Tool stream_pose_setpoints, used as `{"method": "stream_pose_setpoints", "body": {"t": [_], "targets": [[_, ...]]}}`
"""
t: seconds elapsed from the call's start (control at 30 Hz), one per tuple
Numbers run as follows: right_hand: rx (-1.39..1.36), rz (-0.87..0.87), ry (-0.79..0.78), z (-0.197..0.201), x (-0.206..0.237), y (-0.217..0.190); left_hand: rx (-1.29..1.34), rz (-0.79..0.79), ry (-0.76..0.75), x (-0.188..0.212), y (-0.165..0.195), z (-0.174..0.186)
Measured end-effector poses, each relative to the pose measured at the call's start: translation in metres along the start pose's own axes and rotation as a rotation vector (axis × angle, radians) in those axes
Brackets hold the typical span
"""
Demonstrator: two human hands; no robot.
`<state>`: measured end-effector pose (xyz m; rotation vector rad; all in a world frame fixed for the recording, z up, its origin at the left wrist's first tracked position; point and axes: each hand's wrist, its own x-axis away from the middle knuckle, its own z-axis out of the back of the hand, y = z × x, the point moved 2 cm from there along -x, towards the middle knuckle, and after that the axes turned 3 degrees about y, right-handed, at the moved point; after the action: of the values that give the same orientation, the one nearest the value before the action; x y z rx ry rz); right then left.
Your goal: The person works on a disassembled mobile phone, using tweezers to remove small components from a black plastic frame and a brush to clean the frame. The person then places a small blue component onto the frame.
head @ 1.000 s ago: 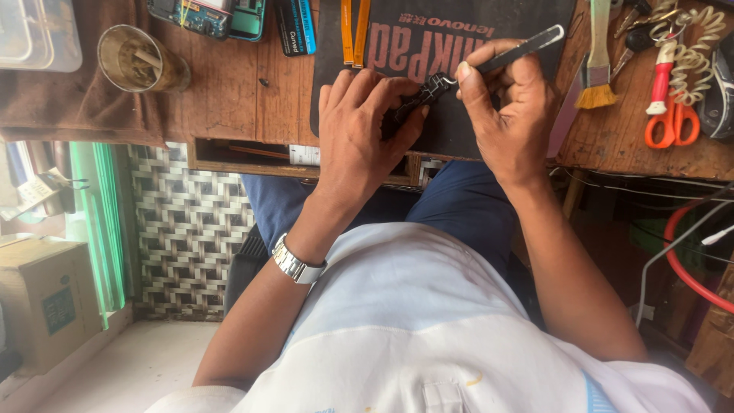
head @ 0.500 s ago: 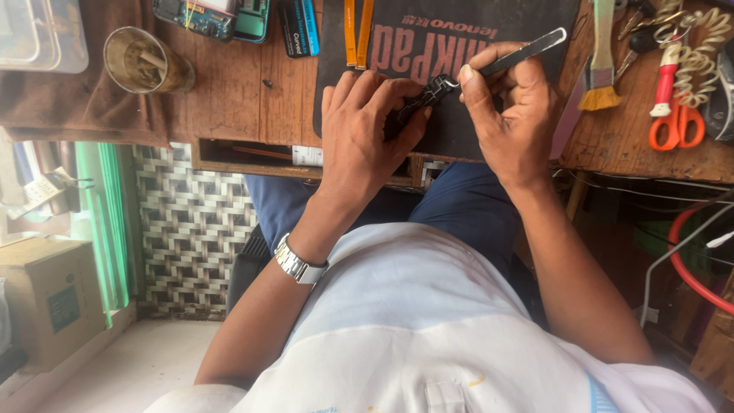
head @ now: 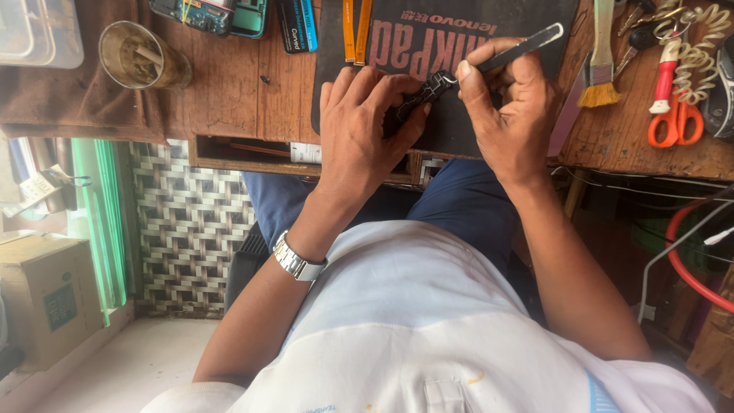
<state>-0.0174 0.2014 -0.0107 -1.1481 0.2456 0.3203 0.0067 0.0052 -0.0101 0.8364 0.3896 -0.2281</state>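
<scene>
Pinching slim metal tweezers over a small black part

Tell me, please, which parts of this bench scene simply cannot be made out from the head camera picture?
- The small dark part under the left hand: head view, fingers cover most of it, so its kind is unclear.
- The slim tool tip: hidden where it meets that part, under the right hand.
- The cup contents: too small and dim.
- The circuit board: cut off by the top edge.
</scene>
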Motion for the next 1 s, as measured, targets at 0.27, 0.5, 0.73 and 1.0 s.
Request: {"method": "stream_pose_setpoints", "body": {"t": [0.27,0.5,0.73,1.0], "targets": [[0.006,0.000,0.014,0.0000,0.0001,0.0005,-0.002,0.003,0.002,-0.0005,-0.0001,-0.0018],[0.003,0.011,0.012,0.0007,0.0003,0.0012,-0.001,0.009,-0.007,-0.0002,-0.0004,-0.0026],[-0.026,0.004,0.021,0.0003,0.0017,0.0004,-0.004,-0.010,0.002,-0.0005,0.0000,-0.0021],[-0.009,-0.005,0.014,-0.0009,0.0014,-0.0012,-0.001,0.004,0.001,-0.0003,0.0000,-0.0012]]}}
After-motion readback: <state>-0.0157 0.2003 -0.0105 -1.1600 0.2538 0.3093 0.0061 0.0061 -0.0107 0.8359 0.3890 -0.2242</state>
